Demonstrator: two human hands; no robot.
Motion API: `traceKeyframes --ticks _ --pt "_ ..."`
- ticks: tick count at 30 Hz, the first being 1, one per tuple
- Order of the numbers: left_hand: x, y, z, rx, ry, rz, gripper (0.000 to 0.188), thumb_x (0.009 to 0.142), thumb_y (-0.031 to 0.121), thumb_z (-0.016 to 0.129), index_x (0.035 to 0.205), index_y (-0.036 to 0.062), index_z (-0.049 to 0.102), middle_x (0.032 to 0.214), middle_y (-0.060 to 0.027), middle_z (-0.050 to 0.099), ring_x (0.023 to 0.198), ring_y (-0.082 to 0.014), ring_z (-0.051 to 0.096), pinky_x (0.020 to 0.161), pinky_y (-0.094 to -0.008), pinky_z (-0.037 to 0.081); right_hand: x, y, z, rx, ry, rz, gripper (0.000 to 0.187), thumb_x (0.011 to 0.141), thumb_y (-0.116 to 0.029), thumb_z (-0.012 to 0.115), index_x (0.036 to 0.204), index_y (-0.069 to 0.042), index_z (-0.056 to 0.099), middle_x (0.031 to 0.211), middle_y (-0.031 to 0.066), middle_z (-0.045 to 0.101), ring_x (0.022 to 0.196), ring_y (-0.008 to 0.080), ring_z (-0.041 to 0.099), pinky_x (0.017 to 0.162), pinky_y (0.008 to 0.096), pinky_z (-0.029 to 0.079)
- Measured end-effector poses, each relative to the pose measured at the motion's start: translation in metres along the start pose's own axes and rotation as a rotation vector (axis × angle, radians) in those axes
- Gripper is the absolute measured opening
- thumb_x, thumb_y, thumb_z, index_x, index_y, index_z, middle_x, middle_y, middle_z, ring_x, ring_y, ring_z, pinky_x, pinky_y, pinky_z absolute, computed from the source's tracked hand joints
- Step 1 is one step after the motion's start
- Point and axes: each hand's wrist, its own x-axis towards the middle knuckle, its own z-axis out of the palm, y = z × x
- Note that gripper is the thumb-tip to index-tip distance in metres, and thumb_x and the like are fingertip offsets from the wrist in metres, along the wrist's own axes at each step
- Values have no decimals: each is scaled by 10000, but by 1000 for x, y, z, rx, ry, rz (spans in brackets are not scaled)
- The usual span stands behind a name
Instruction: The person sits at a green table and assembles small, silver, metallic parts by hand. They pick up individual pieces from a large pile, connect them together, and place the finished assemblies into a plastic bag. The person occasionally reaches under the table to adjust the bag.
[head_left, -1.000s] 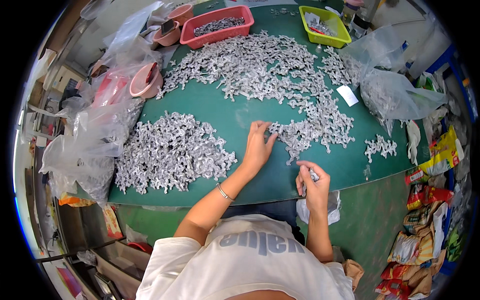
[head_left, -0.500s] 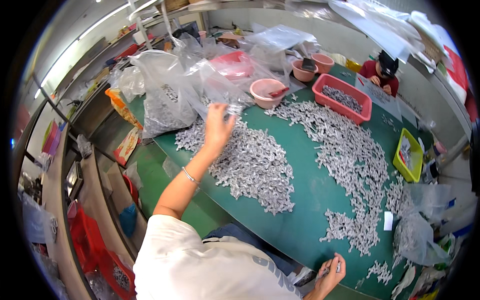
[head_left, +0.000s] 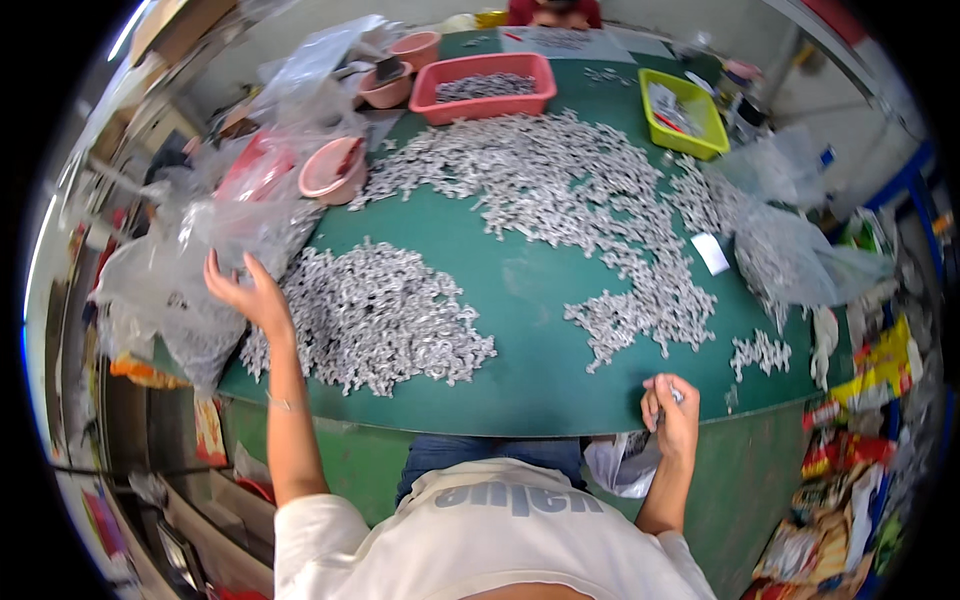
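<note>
My left hand (head_left: pixel 254 296) is raised beside a clear plastic bag (head_left: pixel 160 285), its fingers spread and nothing in them. Just right of it lies a heap of small silver-grey metal parts (head_left: pixel 385 320) on the green table (head_left: pixel 520 285). At the table's near edge on the right, my right hand (head_left: pixel 672 412) is closed. A bit of a small grey metal part (head_left: pixel 677 396) shows between its fingers. A wider spread of the same parts (head_left: pixel 570 185) reaches across the middle and right, and a little cluster (head_left: pixel 760 353) lies right of my right hand.
A pink bin of parts (head_left: pixel 430 108) and a lime-green basket (head_left: pixel 715 143) stand at the back. Pink bowls (head_left: pixel 318 180) sit on the left. A plastic bag (head_left: pixel 800 255) and white card (head_left: pixel 710 254) lie on the right. A person in red (head_left: pixel 582 12) sits opposite.
My view has swung to the left and levelled over the table. My left hand, earlier blurred with silvery parts at its fingers, is now spread and bare. My right hand stays closed.
</note>
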Motion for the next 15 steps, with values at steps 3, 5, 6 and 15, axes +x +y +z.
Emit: traceKeyframes --ticks 3,5,6,15 --pt "-76 87 -24 -297 -302 38 448 787 27 548 1205 1 391 1232 -124 391 1143 -233 379 957 -349 301 18 -11 -1 -271 11 -55 189 854 -113 526 930 55 570 603 45 483 404 92 393 348 204 292" --pt "-115 140 -33 -295 -811 189 403 706 -13 572 1100 8 488 1192 -166 429 1143 -308 380 964 -392 285 44 -14 -5 -710 151 -321 198 821 -94 547 980 18 582 756 87 554 532 184 498 475 270 392" --pt "-137 157 -31 -440 -948 105 410 688 -1 591 1088 24 502 1169 -174 434 1138 -335 377 961 -408 282 62 -7 -11 -962 221 -529 210 799 -83 556 992 -5 588 855 114 586 643 273 578 579 333 463" --pt "-220 189 -20 -634 -1381 118 476 732 60 633 1166 54 439 1249 -190 331 1178 -380 316 976 -411 299 102 -7 4 -1437 291 -502 177 773 -93 575 935 -27 596 966 137 570 758 356 573 653 423 454"
